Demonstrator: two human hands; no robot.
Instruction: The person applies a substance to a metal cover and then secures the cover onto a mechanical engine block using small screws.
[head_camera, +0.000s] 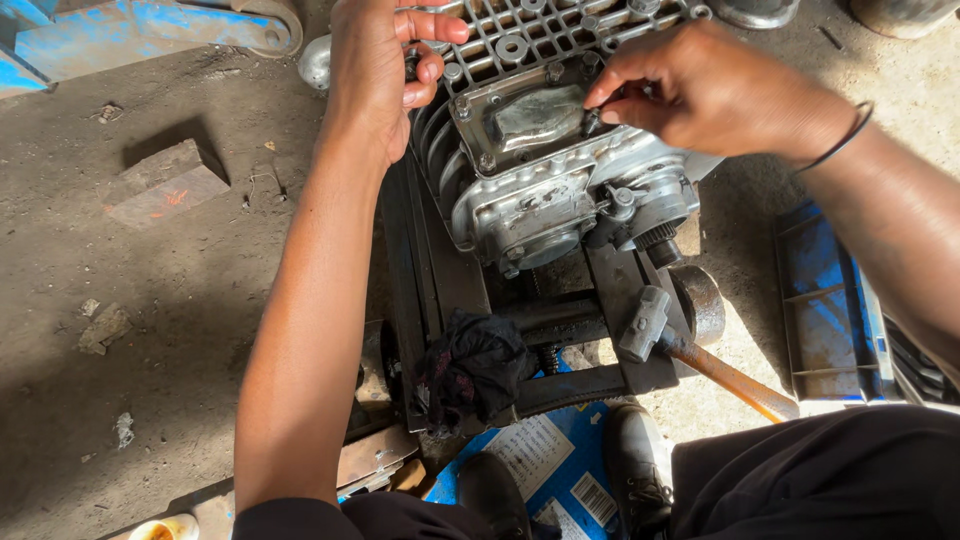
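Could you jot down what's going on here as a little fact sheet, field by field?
Setting: dirt floor, seen from above
Main thing: silver engine block on a dark metal stand
Left hand: grips the engine's finned edge
Right hand: fingers pinch a small part at the engine cover; which part is unclear
Nearby: hammer, dark rag, wooden block

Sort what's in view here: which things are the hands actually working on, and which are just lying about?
In hand:
- left hand gripping the finned edge of the engine block
- right hand pinching a small part, too small to identify, at the engine's metal cover plate

Lying about:
- hammer
- dark rag
- wooden block
- blue printed carton
- blue crate
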